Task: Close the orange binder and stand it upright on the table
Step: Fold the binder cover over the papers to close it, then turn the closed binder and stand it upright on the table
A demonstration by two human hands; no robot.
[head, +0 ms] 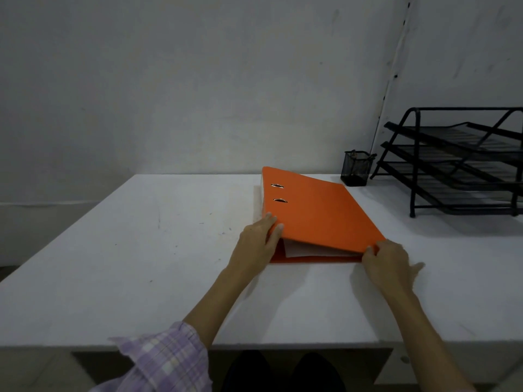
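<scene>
The orange binder (317, 213) lies flat on the white table (141, 264), its top cover lowered almost shut, with white paper showing in the gap at its near edge. Two metal slots sit near the spine side on the left. My left hand (257, 239) grips the cover's near left corner, thumb on top. At the near right corner, my right hand (387, 260) pinches the cover, and its outer fingers spread over the table.
A black mesh pen holder (356, 168) stands behind the binder near the wall. A black three-tier wire tray rack (458, 162) occupies the table's back right. The table's front edge runs just below my forearms.
</scene>
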